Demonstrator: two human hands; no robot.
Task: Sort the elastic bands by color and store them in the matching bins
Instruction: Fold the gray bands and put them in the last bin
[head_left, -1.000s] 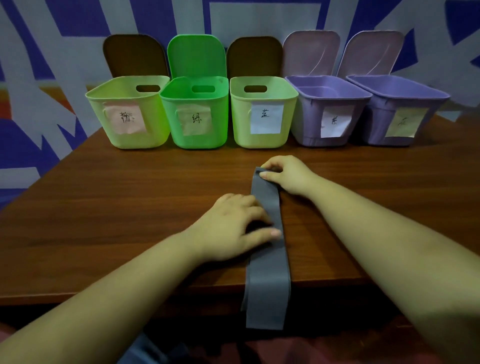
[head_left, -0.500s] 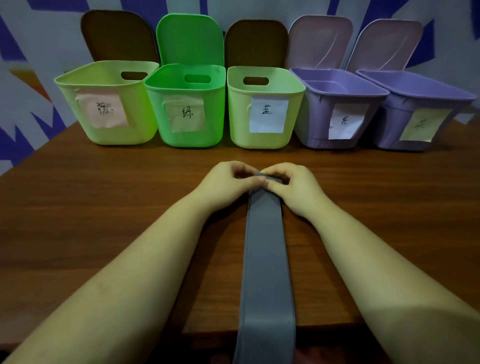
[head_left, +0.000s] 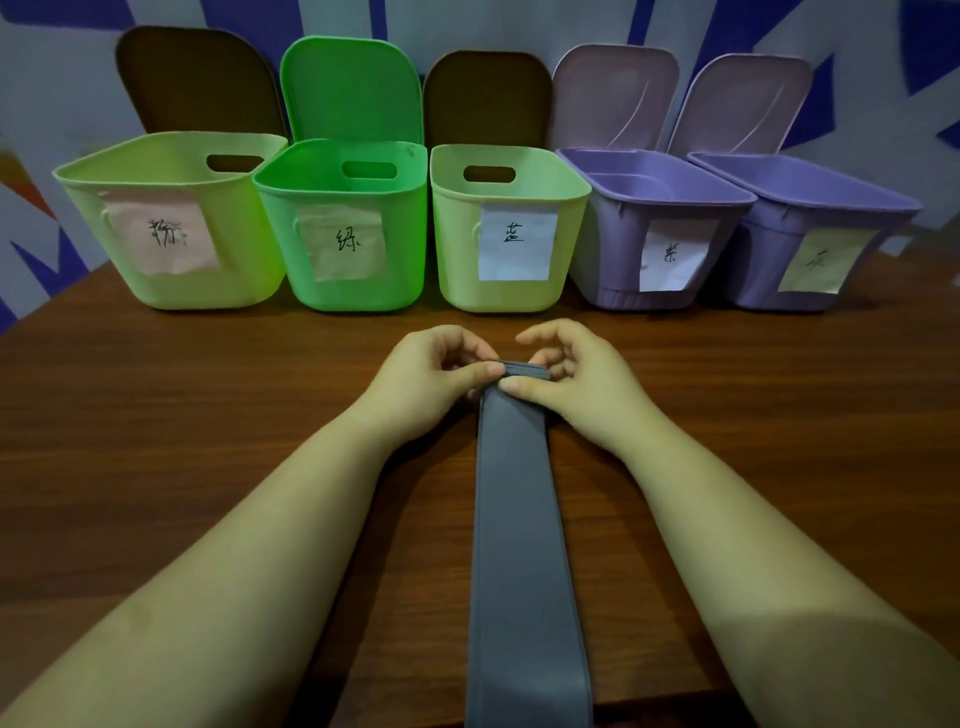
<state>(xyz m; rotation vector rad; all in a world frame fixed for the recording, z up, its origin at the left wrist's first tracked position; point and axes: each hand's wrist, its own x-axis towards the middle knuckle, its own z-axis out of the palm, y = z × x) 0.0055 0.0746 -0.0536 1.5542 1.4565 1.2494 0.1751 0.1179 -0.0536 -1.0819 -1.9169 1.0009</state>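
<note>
Both hands pinching grey band

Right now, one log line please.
left hand: pinches grey band far end | right hand: pinches same end | five bins: open

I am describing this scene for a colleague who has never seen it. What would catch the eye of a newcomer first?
First, the long grey band running down the middle of the wooden table and over its near edge, its far end pinched by the left hand and the right hand. Behind them, five open labelled bins stand in a row: three green on the left, two purple on the right.
</note>
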